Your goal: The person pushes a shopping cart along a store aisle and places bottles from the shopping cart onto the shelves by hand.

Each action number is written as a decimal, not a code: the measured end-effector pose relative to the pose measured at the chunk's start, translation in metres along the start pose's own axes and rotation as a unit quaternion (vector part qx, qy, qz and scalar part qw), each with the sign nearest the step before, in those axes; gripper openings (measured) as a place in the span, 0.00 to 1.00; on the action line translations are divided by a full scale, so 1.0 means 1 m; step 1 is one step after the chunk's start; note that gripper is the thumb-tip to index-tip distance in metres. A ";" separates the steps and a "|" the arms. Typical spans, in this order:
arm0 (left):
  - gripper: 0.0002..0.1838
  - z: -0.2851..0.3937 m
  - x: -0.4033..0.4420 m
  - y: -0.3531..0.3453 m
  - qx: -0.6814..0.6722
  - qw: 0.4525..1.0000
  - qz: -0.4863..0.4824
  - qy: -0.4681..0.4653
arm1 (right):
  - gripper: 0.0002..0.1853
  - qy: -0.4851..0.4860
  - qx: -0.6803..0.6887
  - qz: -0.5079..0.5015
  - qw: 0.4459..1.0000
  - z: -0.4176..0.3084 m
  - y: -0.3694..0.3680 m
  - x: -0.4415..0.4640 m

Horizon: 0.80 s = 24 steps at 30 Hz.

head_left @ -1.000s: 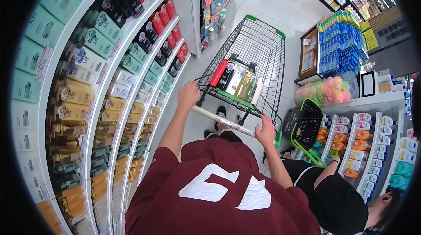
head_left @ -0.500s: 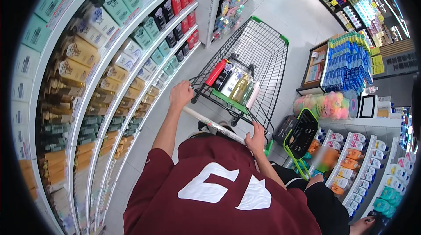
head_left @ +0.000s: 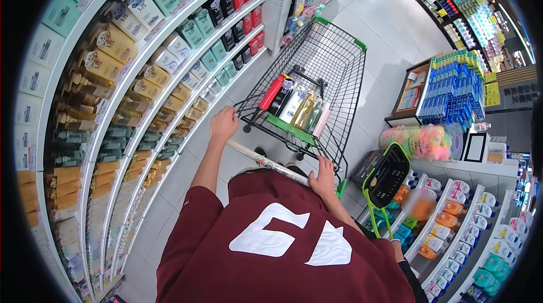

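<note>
My left hand is closed round the left end of the shopping cart's pale handle. At the handle's right end, my right hand grips it too, thumb toward the middle. Ahead of the handle stretches the black wire shopping cart with green corner pieces. Several bottles stand in a row at its near end: a red bottle, a black bottle, a white pump bottle, a yellow bottle and a pink bottle among them.
Curved-looking shelves packed with bottles run along my left. On the right, a person's hand is near a black basket with green handles. Beyond are a stack of blue boxes, a clear bin of colourful puffs and shelves of bottles.
The cart has shifted slightly left in view, with both hands still on the handle. The person with the basket has dropped back; less of their dark clothing shows at the lower right.
</note>
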<state>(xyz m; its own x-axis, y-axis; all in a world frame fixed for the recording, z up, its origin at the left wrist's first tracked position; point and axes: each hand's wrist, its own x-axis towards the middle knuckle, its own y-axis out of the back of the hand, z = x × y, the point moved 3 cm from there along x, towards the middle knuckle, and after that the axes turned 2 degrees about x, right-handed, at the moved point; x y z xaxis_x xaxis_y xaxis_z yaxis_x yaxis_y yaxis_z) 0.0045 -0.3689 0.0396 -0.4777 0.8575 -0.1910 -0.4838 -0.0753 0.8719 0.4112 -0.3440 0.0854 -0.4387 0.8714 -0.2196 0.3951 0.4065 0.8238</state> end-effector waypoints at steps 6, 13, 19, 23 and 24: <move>0.09 -0.005 -0.031 -0.009 0.010 0.999 0.011 0.029 | 0.34 0.024 0.022 -0.015 0.999 0.015 0.004 -0.008; 0.10 0.009 -0.065 -0.012 0.044 0.997 0.012 0.064 | 0.33 0.059 0.031 -0.031 0.997 0.035 0.020 -0.005; 0.10 0.021 -0.099 -0.020 0.060 0.994 0.014 0.090 | 0.30 0.080 0.047 -0.042 0.995 0.050 0.039 -0.002; 0.11 0.037 -0.122 -0.022 0.050 0.991 0.021 0.126 | 0.30 0.106 0.042 -0.047 0.992 0.064 0.051 0.002; 0.11 0.038 -0.125 -0.022 0.052 0.990 0.022 0.130 | 0.29 0.107 0.031 -0.042 0.993 0.066 0.052 0.005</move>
<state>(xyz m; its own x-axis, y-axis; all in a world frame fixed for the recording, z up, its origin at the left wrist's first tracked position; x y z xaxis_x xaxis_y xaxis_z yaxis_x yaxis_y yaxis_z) 0.1026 -0.4551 0.0614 -0.6763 0.6930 -0.2498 -0.3868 -0.0455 0.9210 0.4824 -0.3006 0.0927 -0.6305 0.7587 -0.1640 0.3969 0.4966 0.7719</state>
